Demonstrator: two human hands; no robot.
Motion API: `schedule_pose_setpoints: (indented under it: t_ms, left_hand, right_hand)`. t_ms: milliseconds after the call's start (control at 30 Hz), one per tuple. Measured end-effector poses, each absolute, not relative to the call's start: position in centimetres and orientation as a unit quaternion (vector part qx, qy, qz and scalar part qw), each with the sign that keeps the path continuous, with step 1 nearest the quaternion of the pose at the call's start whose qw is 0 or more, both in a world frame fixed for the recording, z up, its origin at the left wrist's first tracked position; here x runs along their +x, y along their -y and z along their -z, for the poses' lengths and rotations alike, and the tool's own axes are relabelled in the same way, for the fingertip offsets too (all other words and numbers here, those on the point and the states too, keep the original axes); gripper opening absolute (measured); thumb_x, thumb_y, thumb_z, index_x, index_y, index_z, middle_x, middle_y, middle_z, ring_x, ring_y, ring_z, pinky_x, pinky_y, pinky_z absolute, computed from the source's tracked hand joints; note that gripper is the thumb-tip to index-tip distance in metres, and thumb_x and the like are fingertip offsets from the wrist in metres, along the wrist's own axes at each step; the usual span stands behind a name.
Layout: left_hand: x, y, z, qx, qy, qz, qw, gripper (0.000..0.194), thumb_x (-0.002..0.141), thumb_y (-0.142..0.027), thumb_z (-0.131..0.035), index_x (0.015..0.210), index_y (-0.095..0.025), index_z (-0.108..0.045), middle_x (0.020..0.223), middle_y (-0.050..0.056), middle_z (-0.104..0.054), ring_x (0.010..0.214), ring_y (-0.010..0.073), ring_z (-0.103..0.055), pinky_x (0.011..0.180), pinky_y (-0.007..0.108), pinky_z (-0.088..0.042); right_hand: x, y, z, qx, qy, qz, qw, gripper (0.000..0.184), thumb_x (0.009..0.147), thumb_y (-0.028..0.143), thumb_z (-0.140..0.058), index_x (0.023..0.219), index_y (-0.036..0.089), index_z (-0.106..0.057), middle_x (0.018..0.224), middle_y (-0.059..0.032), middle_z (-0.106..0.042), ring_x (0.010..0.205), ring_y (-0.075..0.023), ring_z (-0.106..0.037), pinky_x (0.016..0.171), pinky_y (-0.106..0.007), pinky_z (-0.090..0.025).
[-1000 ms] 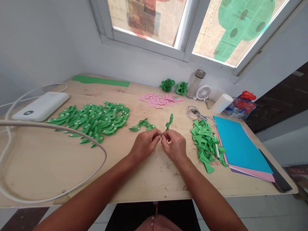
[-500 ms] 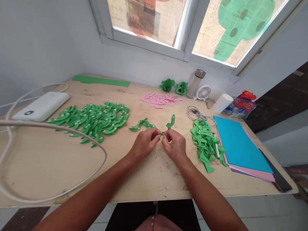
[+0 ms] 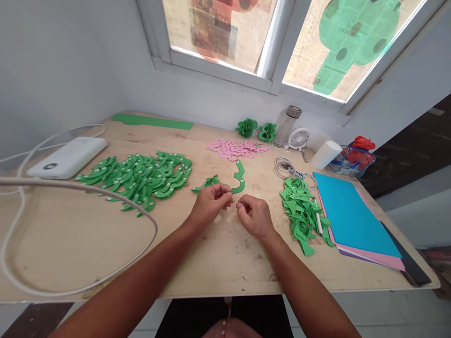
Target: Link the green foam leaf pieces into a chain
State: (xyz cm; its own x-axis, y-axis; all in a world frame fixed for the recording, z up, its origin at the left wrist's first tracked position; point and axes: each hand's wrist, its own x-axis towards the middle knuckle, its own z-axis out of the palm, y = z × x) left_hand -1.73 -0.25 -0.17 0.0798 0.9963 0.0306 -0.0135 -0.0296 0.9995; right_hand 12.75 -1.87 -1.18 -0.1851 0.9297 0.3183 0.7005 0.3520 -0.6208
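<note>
Between its thumb and fingers, my left hand (image 3: 210,203) pinches the lower end of a wavy green paper cut-out (image 3: 240,184). The cut-out points away from me and has small white patches on it. Just to the right, my right hand (image 3: 256,217) is closed in a pinch, apart from the cut-out. A tiny pale bit seems to show at its fingertips, too small to name. Another green paper piece (image 3: 201,187) lies partly hidden behind my left hand. Further left is a spread pile of similar green cut-outs (image 3: 141,176) with white patches.
Green paper scraps (image 3: 298,206) with a white pen (image 3: 318,218) lie to the right, beside blue sheets (image 3: 354,213). Pink cut-outs (image 3: 234,148), green paper balls (image 3: 246,127), a bottle (image 3: 287,126), a fan (image 3: 298,138) and tape rings (image 3: 283,167) stand behind. A white cable (image 3: 105,188) loops at left.
The green cut-out has passed from between both hands to my left hand alone and now points away from me. My right hand has drawn slightly away from it.
</note>
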Motion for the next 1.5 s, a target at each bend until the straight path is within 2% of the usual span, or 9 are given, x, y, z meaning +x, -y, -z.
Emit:
schedule_pose_setpoints:
  t_ms: [100,233,400,533,667,767,867,1067,1500]
  left_hand:
    - [-1.8,0.2,0.0,0.503,-0.462,-0.5,0.533,0.018,0.066,-0.03,-0.063,0.072,-0.014,-0.057,0.056,0.0,-0.061,0.051,0.012,-0.055,0.05,0.024,-0.045]
    - [-1.9,0.2,0.0,0.484,-0.444,-0.509,0.556,0.018,0.066,-0.03,-0.065,0.072,-0.014,-0.057,0.057,0.0,-0.062,0.051,0.0117,-0.054,0.05,0.024,-0.044]
    - [-2.1,0.1,0.1,0.488,-0.421,-0.501,0.578,0.018,0.067,-0.03,-0.065,0.072,-0.015,-0.057,0.058,0.001,-0.063,0.052,0.0119,-0.055,0.051,0.025,-0.045]
    - [-2.1,0.0,0.1,0.487,-0.416,-0.499,0.584,0.018,0.067,-0.03,-0.066,0.072,-0.015,-0.058,0.059,0.001,-0.063,0.052,0.0119,-0.055,0.051,0.025,-0.045]
    - [-1.9,0.1,0.0,0.498,-0.402,-0.476,0.603,0.016,0.066,-0.028,-0.066,0.07,-0.015,-0.058,0.058,0.0,-0.062,0.051,0.0113,-0.054,0.05,0.024,-0.044]
    - [-1.8,0.3,-0.1,0.52,-0.402,-0.446,0.608,0.014,0.066,-0.026,-0.066,0.066,-0.015,-0.058,0.056,0.0,-0.061,0.051,0.0106,-0.053,0.05,0.023,-0.043]
    - [-1.7,0.3,-0.1,0.526,-0.408,-0.432,0.608,0.015,0.064,-0.028,-0.067,0.065,-0.015,-0.059,0.057,0.001,-0.062,0.052,0.0115,-0.054,0.05,0.023,-0.044]
    - [-2.0,0.0,0.2,0.492,-0.396,-0.426,0.648,0.023,0.069,-0.038,-0.064,0.071,-0.015,-0.063,0.068,0.007,-0.068,0.058,0.0152,-0.06,0.054,0.027,-0.049]
    - [-1.7,0.1,0.4,0.509,-0.423,-0.46,0.592,0.02,0.065,-0.035,-0.068,0.066,-0.015,-0.066,0.057,0.003,-0.064,0.054,0.0127,-0.056,0.052,0.024,-0.046]
  right_hand:
    - [12.7,1.8,1.1,-0.531,0.753,-0.202,0.331,0.012,0.069,0.016,-0.046,0.063,0.02,-0.055,0.055,0.0038,-0.053,0.05,-0.0101,-0.047,0.05,-0.02,-0.035]
    - [12.7,1.7,1.0,-0.515,0.75,-0.22,0.351,0.016,0.066,0.011,-0.045,0.069,0.019,-0.059,0.069,0.0004,-0.061,0.063,-0.0122,-0.054,0.061,-0.022,-0.041]
    - [12.9,1.5,1.1,-0.526,0.724,-0.264,0.361,0.018,0.076,0.024,-0.049,0.063,0.018,-0.059,0.066,-0.0006,-0.061,0.062,-0.013,-0.053,0.061,-0.024,-0.04]
    - [13.0,1.1,1.1,-0.526,0.642,-0.354,0.431,0.014,0.075,0.027,-0.051,0.069,0.017,-0.059,0.064,0.0007,-0.058,0.057,-0.0112,-0.049,0.057,-0.023,-0.038]
    - [13.3,0.6,1.1,-0.495,0.547,-0.447,0.507,0.016,0.075,0.031,-0.055,0.077,0.016,-0.06,0.068,0.0005,-0.058,0.059,-0.0108,-0.049,0.058,-0.023,-0.039]
    - [13.4,0.5,1.3,-0.476,0.512,-0.489,0.521,0.018,0.073,0.035,-0.06,0.07,0.017,-0.059,0.062,0.0021,-0.055,0.057,-0.01,-0.047,0.057,-0.023,-0.037]
    - [13.4,0.5,1.5,-0.47,0.496,-0.502,0.531,0.02,0.071,0.035,-0.063,0.064,0.017,-0.057,0.057,0.0036,-0.053,0.055,-0.0096,-0.045,0.056,-0.023,-0.034]
    - [13.5,0.5,1.5,-0.463,0.495,-0.507,0.532,0.019,0.07,0.035,-0.064,0.065,0.017,-0.059,0.058,0.0031,-0.054,0.055,-0.0097,-0.044,0.055,-0.024,-0.034]
    - [13.0,0.6,1.5,-0.464,0.489,-0.514,0.53,0.021,0.07,0.034,-0.064,0.06,0.017,-0.055,0.054,0.0044,-0.05,0.051,-0.0084,-0.042,0.053,-0.023,-0.031]
